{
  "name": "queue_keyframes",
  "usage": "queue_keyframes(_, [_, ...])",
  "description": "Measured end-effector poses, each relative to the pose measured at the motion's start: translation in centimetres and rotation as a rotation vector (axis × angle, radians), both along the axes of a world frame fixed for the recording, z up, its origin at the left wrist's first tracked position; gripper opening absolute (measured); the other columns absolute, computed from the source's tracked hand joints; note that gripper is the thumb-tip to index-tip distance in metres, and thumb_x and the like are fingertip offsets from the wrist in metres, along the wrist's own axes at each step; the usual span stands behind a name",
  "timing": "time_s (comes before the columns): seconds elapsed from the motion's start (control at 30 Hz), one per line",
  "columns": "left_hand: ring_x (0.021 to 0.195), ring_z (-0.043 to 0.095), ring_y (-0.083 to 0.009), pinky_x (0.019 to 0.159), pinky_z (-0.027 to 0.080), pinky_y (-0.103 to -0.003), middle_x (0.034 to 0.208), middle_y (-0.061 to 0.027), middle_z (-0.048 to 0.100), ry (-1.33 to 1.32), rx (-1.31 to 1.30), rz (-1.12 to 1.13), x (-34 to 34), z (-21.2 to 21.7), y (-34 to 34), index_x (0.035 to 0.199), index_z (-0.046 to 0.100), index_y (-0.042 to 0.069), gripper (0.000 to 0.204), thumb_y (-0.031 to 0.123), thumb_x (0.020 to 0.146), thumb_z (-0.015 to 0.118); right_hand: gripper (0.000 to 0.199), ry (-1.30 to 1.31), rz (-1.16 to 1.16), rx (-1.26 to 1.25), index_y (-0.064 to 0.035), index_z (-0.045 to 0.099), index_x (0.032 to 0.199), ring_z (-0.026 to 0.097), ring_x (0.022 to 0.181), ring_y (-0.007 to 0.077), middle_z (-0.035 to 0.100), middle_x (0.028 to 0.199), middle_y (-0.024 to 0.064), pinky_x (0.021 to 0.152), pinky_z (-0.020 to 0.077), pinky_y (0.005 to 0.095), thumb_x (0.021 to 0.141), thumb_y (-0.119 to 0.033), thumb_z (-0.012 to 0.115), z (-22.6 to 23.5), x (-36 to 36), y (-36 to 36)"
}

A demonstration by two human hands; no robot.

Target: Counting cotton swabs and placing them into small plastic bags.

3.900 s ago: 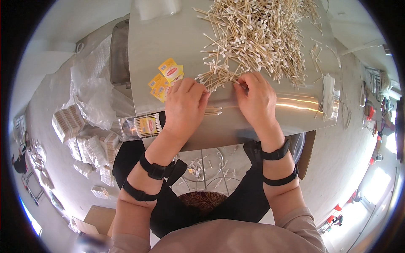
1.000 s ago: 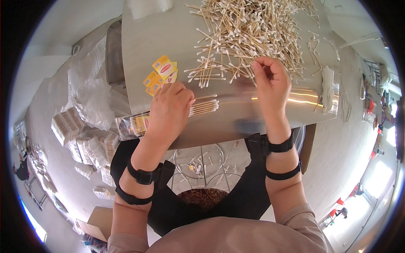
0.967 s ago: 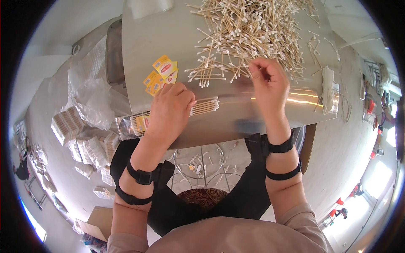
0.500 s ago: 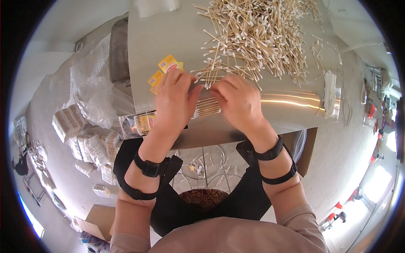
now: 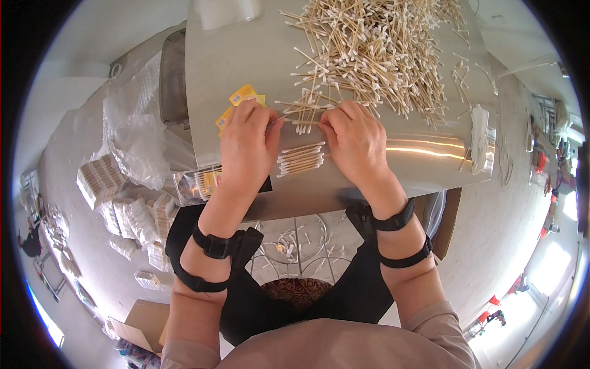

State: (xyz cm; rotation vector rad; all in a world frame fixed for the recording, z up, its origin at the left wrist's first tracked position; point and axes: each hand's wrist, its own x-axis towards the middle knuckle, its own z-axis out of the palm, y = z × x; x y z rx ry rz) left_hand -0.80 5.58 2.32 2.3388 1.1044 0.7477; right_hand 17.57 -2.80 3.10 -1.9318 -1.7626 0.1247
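My left hand (image 5: pixel 249 138) and my right hand (image 5: pixel 356 141) are both closed in a pinch at the near edge of a big loose pile of cotton swabs (image 5: pixel 381 55). Between their fingertips stretches a thin cotton swab (image 5: pixel 301 122), one end at each hand. Just below, a neat row of cotton swabs (image 5: pixel 301 159) lies side by side on the metal table. Yellow printed cards (image 5: pixel 243 93) lie beyond my left hand and are partly hidden by it. A clear pack of swabs with a yellow card (image 5: pixel 209 181) rests beside my left forearm.
The grey metal table (image 5: pixel 233 49) ends in front of my lap. White strips (image 5: pixel 479 132) lie at its right edge. Bundled swab packs (image 5: pixel 101 178) and clear plastic (image 5: pixel 138 147) are on the left. An open cardboard box (image 5: pixel 141 326) stands at the lower left.
My hands have moved slightly apart, uncovering the row of swabs between them. A swab now spans my fingertips, at the edge of the pile.
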Motion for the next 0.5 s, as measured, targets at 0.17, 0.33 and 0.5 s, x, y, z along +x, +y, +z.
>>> queue_keyframes(0.17, [0.103,0.064,-0.0356,0.084,0.050,-0.046,0.094,-0.0118,0.064,-0.010,0.047,-0.017,-0.94,0.02,0.48,0.086,0.065,0.004,0.012,0.005,0.080,0.075,0.009,0.001,0.109,-0.042,-0.0102,0.063,0.077,0.061,0.080,0.0241,0.056,0.082,0.0041,0.066,0.0513,0.0368,0.075,-0.006,0.071,0.37,0.14,-0.51])
queue_keyframes(0.33, [0.103,0.064,-0.0352,0.085,0.050,-0.045,0.090,-0.0100,0.063,0.012,0.042,-0.031,-0.83,0.34,0.23,0.084,0.066,0.004,0.010,0.004,0.079,0.075,0.009,0.015,0.112,-0.034,-0.0109,0.064,0.079,0.061,0.079,0.0241,0.056,0.082,0.0037,0.066,0.0515,0.0368,0.075,-0.006,0.071,0.24,0.07,-0.67])
queue_keyframes(0.5, [0.090,0.062,-0.0356,0.081,0.050,-0.044,0.089,-0.0112,0.062,0.016,0.060,-0.047,-0.95,0.25,0.20,0.086,0.067,0.004,0.012,0.005,0.079,0.076,0.008,0.038,0.176,-0.072,-0.0113,0.065,0.079,0.062,0.078,0.0247,0.056,0.081,0.0035,0.065,0.0514,0.0377,0.076,-0.008,0.072,0.67,-0.26,-0.70])
